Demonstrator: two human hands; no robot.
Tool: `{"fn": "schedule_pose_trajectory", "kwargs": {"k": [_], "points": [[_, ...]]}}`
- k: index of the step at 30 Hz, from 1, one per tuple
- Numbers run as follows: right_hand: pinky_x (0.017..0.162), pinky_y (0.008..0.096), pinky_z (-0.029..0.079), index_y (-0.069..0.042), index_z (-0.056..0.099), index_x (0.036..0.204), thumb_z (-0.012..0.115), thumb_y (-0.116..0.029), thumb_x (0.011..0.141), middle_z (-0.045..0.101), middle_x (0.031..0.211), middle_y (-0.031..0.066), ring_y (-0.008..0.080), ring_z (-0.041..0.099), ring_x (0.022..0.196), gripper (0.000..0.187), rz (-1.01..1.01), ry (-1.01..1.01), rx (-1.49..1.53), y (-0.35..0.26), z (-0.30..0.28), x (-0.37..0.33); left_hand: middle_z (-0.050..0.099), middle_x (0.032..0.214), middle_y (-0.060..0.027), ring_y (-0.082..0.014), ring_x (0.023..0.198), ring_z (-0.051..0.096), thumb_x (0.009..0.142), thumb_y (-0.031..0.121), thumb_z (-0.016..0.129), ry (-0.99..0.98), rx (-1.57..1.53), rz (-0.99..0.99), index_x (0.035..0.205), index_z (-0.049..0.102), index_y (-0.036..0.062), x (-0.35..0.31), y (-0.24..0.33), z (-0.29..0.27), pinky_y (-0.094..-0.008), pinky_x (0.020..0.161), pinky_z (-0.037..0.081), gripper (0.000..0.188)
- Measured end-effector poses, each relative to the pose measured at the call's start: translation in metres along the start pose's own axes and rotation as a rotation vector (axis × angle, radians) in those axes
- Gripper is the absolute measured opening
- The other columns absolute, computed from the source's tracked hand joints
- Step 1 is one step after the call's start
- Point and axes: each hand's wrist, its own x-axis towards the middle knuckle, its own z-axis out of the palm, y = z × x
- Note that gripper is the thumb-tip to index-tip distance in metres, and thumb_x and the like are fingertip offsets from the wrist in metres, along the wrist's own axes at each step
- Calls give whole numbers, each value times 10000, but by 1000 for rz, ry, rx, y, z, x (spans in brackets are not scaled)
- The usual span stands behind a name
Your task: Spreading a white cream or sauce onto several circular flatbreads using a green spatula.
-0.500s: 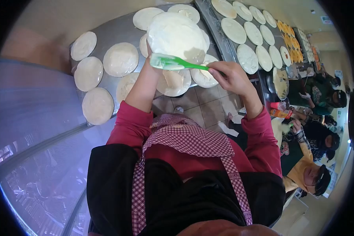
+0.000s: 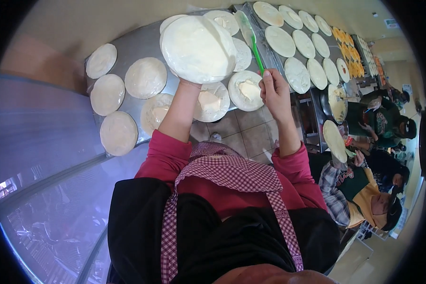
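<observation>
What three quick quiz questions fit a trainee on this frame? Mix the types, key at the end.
1. Multiple choice: what does the right hand hold?
A) a whisk
B) a spatula
C) a rolling pin
2. True or false: the spatula's blade is pressed against the white-topped round held up above the left forearm.
3. Fill in: the spatula's handle is ____ in colour.

Key: 1. B. 2. False; a gap shows between them, with the blade off to the round's right. 3. Green.
</observation>
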Motion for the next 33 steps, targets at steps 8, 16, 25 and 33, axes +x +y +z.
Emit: {"fn": "schedule_pose_trajectory", "kwargs": {"k": [8,16,25,33], "points": [[451,233,331,16,578,963,443,-216,1005,438,587,-30,41,403,499,272,9,87,-73,4,-17,9,437,1414,-122,-302,1259,468,946,458,429,165,90,24,1415,372,120,0,-25,-35,-488,1030,421,581],[495,296,388,6,579,953,457,-192,982,515,592,70,119,480,513,235,94,79,-241,15,-38,14,456,1397,-113,-282,1229,497,954,439,428,169,224,-69,1407,380,110,13,-45,-38,-461,1019,438,562],[524,336,403,10,568,971,479,-175,968,515,626,123,168,502,533,205,-206,26,-505,-7,-42,25,454,1394,-124,-285,1234,490,958,407,435,229,105,-210,1408,376,95,8,-68,-24,-440,1016,443,551],[608,399,456,-4,588,994,511,-135,931,602,756,213,393,597,713,165,-353,-302,-793,-32,-36,23,499,1329,-156,-312,1148,549,905,512,473,119,30,-315,1401,371,84,0,-64,-66,-480,929,500,663]]}}
